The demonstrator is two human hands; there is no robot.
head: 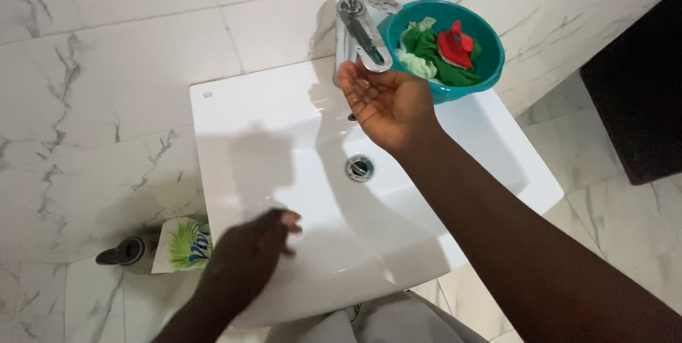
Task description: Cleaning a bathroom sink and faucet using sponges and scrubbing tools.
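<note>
Head view: the right hand (383,105) is cupped palm-up, grip wide and holding nothing, just under the spout of the chrome tap (362,27). The left hand (249,258), blurred, hovers loosely open over the near rim of the white sink (270,137). A teal bowl (490,66) of cloths sits behind the tap.

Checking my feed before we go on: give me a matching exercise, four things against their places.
Things:
1. teal bowl
2. tap
3. drain
4. bottle

Places:
A. on the floor left of the sink
B. bottom of the basin
C. back right corner of the sink, with cloths inside
D. just above the right hand

Pairs: 1-C, 2-D, 3-B, 4-A
</note>
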